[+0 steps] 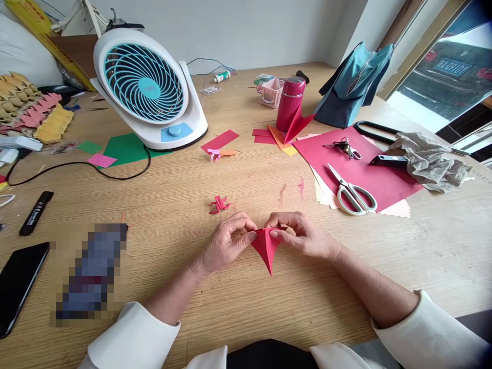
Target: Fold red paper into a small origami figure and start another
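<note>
A piece of folded red paper [268, 248] is held just above the wooden table, its sharp point hanging down toward me. My left hand [231, 237] pinches its upper left corner between thumb and fingers. On the other side, my right hand [298, 234] pinches the upper right part, thumb in front. The back of the paper is hidden from view. A small red folded paper frog [219, 204] sits on the table just beyond my left hand. Farther back lies a small pink and orange folded paper figure [216, 154].
A white fan [188, 113] stands at the back left, its black cord trailing left. White-handled scissors [351, 192] and keys [345, 147] lie on red paper sheets [323, 146] at right. Beyond them are a red thermos [289, 102] and a teal bag [349, 87]. A black phone [21, 284] lies left.
</note>
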{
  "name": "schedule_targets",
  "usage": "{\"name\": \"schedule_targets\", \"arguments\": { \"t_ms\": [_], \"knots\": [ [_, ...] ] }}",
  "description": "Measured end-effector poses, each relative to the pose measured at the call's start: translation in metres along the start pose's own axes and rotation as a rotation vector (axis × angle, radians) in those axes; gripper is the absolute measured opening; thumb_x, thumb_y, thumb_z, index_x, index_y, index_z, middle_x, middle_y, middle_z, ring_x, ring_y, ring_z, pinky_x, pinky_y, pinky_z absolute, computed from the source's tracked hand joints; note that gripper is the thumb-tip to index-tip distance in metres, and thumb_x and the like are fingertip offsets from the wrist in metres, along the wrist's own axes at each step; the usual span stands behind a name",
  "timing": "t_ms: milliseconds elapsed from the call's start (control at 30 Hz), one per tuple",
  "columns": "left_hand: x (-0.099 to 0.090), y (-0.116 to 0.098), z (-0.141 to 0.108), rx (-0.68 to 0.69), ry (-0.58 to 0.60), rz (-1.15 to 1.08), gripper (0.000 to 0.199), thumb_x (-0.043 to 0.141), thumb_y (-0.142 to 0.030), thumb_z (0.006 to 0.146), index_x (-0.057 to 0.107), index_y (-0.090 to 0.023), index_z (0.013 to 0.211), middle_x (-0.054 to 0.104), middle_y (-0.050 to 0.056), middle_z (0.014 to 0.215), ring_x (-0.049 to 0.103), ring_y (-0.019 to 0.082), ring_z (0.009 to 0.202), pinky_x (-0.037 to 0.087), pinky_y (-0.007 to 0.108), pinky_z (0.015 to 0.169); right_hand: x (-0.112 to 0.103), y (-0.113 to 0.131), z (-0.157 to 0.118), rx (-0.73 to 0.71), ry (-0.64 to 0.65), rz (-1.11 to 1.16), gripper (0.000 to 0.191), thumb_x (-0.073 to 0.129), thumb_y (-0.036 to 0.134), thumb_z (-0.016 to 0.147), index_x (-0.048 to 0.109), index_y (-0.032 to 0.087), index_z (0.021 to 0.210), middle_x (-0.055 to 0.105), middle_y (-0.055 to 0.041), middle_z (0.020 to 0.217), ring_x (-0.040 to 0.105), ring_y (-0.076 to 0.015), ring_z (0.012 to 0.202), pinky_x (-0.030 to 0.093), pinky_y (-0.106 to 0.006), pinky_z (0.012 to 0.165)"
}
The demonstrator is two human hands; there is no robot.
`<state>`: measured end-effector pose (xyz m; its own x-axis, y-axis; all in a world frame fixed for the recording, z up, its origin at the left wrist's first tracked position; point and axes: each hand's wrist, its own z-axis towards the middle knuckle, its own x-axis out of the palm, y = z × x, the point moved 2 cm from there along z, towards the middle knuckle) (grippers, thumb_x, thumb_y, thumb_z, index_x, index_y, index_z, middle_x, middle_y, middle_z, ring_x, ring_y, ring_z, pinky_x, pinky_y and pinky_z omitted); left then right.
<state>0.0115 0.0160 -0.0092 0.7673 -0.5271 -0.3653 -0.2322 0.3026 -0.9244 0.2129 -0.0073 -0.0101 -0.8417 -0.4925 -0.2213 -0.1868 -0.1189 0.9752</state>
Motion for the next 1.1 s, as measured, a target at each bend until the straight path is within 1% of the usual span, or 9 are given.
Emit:
{"name": "schedule_targets", "arguments": {
  "t_ms": [100, 167, 267, 367, 467, 567, 667, 867, 1100],
  "knots": [
    [0.000, 0.005, 0.000, -0.077, 0.065, -0.103, 0.022, 0.059, -0.034, 0.091, 0.063, -0.016, 0.079, 0.059, 0.002, 0.075, 0.055, 0.014, 0.071, 0.044, 0.025, 0.066, -0.007, 0.000, 0.003, -0.055, -0.056, -0.107, 0.027, 0.054, 0.040, 0.097, 0.066, 0.016, 0.098, 0.067, -0.0052, 0.090, 0.060, -0.0158, 0.081, 0.047, -0.027, 0.073],
    [-0.001, 0.004, 0.000, -0.130, 0.050, -0.121, 0.017, 0.058, -0.031, 0.090, 0.063, -0.017, 0.083, 0.061, 0.001, 0.077, 0.056, 0.013, 0.069, 0.045, 0.023, 0.064, -0.011, 0.000, 0.004, -0.145, -0.162, -0.200, 0.023, 0.056, 0.037, 0.096, 0.066, 0.017, 0.102, 0.067, -0.0084, 0.101, 0.062, -0.0197, 0.095, 0.047, -0.033, 0.086],
    [-0.007, -0.008, -0.002, -0.115, -0.123, 0.034, 0.011, 0.058, -0.026, 0.088, 0.064, -0.018, 0.086, 0.064, 0.001, 0.079, 0.059, 0.013, 0.071, 0.046, 0.023, 0.066, -0.013, 0.000, 0.005, -0.176, -0.297, -0.239, 0.023, 0.057, 0.038, 0.096, 0.066, 0.017, 0.103, 0.065, -0.0100, 0.105, 0.061, -0.0217, 0.099, 0.047, -0.037, 0.092],
    [-0.010, -0.025, -0.007, -0.156, -0.238, 0.271, 0.009, 0.058, -0.023, 0.086, 0.063, -0.019, 0.079, 0.061, -0.002, 0.065, 0.055, 0.012, 0.061, 0.041, 0.023, 0.059, -0.007, -0.004, 0.006, -0.048, -0.206, -0.081, 0.026, 0.052, 0.039, 0.099, 0.064, 0.018, 0.109, 0.069, -0.0069, 0.097, 0.065, -0.0192, 0.090, 0.050, -0.034, 0.084],
    [-0.006, -0.031, -0.011, -0.255, -0.141, 0.357, 0.012, 0.056, -0.020, 0.084, 0.062, -0.020, 0.073, 0.062, -0.003, 0.061, 0.054, 0.012, 0.055, 0.038, 0.023, 0.055, 0.001, -0.008, 0.006, 0.015, -0.104, -0.034, 0.024, 0.049, 0.033, 0.099, 0.061, 0.018, 0.114, 0.071, -0.0047, 0.089, 0.067, -0.0172, 0.081, 0.053, -0.031, 0.075],
    [0.000, -0.020, -0.010, -0.332, -0.066, 0.419, 0.014, 0.055, -0.017, 0.082, 0.063, -0.020, 0.071, 0.065, -0.002, 0.061, 0.054, 0.012, 0.053, 0.036, 0.023, 0.053, 0.000, -0.009, 0.006, -0.027, -0.249, -0.243, 0.020, 0.049, 0.023, 0.097, 0.063, 0.018, 0.110, 0.069, -0.0064, 0.091, 0.065, -0.0164, 0.078, 0.051, -0.029, 0.068],
    [0.003, -0.004, -0.007, -0.389, -0.029, 0.479, 0.014, 0.057, -0.018, 0.082, 0.065, -0.020, 0.071, 0.066, -0.001, 0.061, 0.056, 0.013, 0.053, 0.034, 0.024, 0.053, 0.000, -0.005, 0.004, -0.177, -0.329, -0.436, 0.019, 0.048, 0.017, 0.097, 0.066, 0.017, 0.103, 0.066, -0.0082, 0.094, 0.063, -0.0162, 0.080, 0.049, -0.029, 0.072],
    [0.002, 0.007, -0.006, -0.427, -0.028, 0.461, 0.016, 0.058, -0.026, 0.085, 0.066, -0.020, 0.072, 0.073, 0.002, 0.070, 0.064, 0.017, 0.061, 0.039, 0.025, 0.058, 0.015, 0.001, -0.001, -0.399, -0.047, -0.625, 0.024, 0.047, 0.011, 0.095, 0.068, 0.017, 0.105, 0.066, -0.0098, 0.098, 0.062, -0.0188, 0.087, 0.050, -0.032, 0.078],
    [-0.002, 0.006, -0.005, -0.401, -0.016, 0.449, 0.025, 0.056, -0.033, 0.087, 0.064, -0.020, 0.068, 0.067, 0.000, 0.061, 0.058, 0.015, 0.056, 0.037, 0.024, 0.054, 0.018, -0.003, 0.000, -0.413, 0.096, -0.937, 0.022, 0.048, 0.018, 0.099, 0.068, 0.015, 0.106, 0.065, -0.0112, 0.101, 0.057, -0.0205, 0.087, 0.046, -0.034, 0.078]
  ]
}}
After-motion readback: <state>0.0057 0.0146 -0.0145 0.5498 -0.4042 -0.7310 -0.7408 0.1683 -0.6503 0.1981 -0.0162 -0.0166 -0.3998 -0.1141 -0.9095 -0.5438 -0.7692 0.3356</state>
